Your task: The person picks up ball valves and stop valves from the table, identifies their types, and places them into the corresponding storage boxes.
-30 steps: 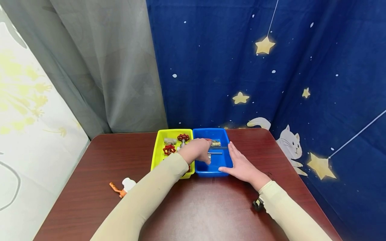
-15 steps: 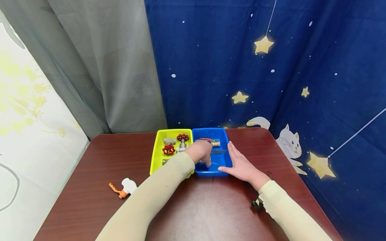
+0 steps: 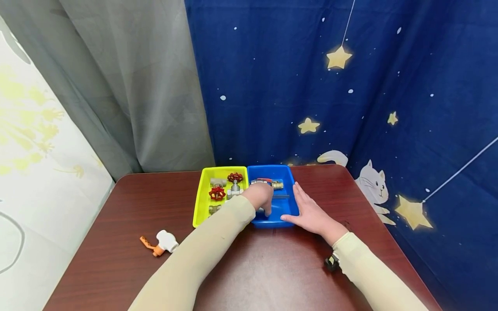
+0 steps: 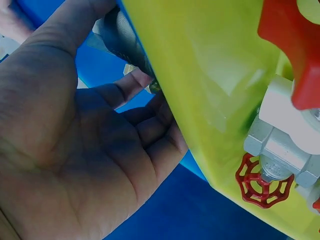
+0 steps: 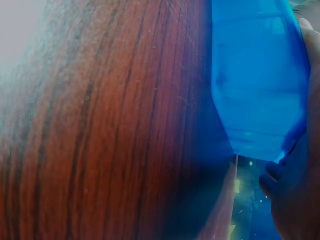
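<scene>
My left hand (image 3: 261, 195) reaches down into the blue tray (image 3: 279, 214), with its fingers bent and its back upward. In the left wrist view its thumb and fingers are around a grey metal valve (image 4: 122, 40) beside the tray wall; much of that valve is hidden. Behind the hand lies a brass ball valve (image 3: 277, 185) with a red handle. A flat grey lever (image 3: 281, 196) shows to the hand's right. My right hand (image 3: 311, 214) rests with straight fingers along the tray's right wall, thumb at the front corner.
Touching the blue tray on its left is a yellow tray (image 3: 200, 205) with several valves, some with red handwheels (image 3: 217, 193). A white valve (image 3: 167, 241) with an orange handle lies on the brown table (image 3: 116, 233), left of my left forearm. Curtains hang behind.
My left hand has lowered and turned within the blue tray, bringing the metal valve toward its front left part. The right hand keeps its place on the tray wall.
</scene>
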The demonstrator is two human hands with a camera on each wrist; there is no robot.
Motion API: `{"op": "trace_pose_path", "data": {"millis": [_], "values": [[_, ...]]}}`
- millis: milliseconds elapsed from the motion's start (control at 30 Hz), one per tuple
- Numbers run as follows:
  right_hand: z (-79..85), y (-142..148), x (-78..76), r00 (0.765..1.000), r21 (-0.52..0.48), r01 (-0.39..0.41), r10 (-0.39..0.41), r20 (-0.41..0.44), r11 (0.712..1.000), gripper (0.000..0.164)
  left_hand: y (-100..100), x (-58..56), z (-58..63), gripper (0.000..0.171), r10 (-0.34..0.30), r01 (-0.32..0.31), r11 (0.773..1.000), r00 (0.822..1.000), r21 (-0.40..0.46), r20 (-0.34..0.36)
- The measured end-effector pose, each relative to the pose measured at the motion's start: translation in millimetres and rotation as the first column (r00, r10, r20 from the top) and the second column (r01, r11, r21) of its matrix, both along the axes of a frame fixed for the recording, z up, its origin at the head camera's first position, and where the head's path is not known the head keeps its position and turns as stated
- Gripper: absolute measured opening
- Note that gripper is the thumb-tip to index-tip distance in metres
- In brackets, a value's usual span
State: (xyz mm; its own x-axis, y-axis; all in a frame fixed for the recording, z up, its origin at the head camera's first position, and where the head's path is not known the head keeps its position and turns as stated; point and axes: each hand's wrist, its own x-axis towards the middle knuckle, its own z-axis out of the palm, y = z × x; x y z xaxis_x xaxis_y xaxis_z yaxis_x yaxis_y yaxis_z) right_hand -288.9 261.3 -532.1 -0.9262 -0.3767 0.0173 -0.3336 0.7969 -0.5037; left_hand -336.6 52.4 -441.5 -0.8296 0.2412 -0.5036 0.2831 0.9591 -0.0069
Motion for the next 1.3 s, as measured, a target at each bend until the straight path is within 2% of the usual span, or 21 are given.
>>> {"op": "trace_pose_path", "data": {"millis": [167, 400, 500, 700, 867, 933, 1100, 1300], "values": [[0.7, 0, 0.5, 1.000, -0.008, -0.001, 0.001, 0.004, 1.000, 0.121, 3, 2.8, -0.2, 0.058, 0.015, -0.015, 1.000, 1.000, -0.004, -0.014], [-0.6, -1, -0.3, 1.000, -0.012, -0.005, 0.006, 0.011, 1.000, 0.120, 7, 5.8, 1.3, 0.046, 0.109, -0.109, 0.994, 0.994, 0.009, 0.012], [-1.1, -2, -0.9, 1.000, -0.013, -0.007, 0.007, 0.012, 1.000, 0.121, 9, 6.2, 3.2, 0.043, 0.126, -0.126, 0.992, 0.992, -0.010, 0.027], [0.1, -2, -1.3, 1.000, -0.020, -0.011, 0.011, 0.013, 1.000, 0.122, 13, 4.5, 6.5, 0.044, 0.173, -0.171, 0.985, 0.983, -0.034, 0.057], [0.2, -1, -1.2, 1.000, -0.016, -0.012, 0.012, 0.010, 1.000, 0.123, 13, 4.7, 6.9, 0.044, 0.144, -0.143, 0.989, 0.989, -0.036, 0.042], [0.4, -1, -1.1, 1.000, -0.015, -0.013, 0.013, 0.009, 1.000, 0.123, 13, 5.5, 7.4, 0.044, 0.151, -0.150, 0.988, 0.988, -0.025, 0.043], [0.0, 0, -0.8, 1.000, -0.013, -0.011, 0.011, 0.008, 1.000, 0.122, 13, 7.4, 10.3, 0.045, 0.203, -0.205, 0.979, 0.977, 0.018, 0.065], [-0.4, 1, -0.6, 1.000, -0.015, -0.009, 0.009, 0.010, 1.000, 0.122, 16, 5.7, 12.2, 0.044, 0.238, -0.241, 0.970, 0.967, 0.028, 0.093]]}}
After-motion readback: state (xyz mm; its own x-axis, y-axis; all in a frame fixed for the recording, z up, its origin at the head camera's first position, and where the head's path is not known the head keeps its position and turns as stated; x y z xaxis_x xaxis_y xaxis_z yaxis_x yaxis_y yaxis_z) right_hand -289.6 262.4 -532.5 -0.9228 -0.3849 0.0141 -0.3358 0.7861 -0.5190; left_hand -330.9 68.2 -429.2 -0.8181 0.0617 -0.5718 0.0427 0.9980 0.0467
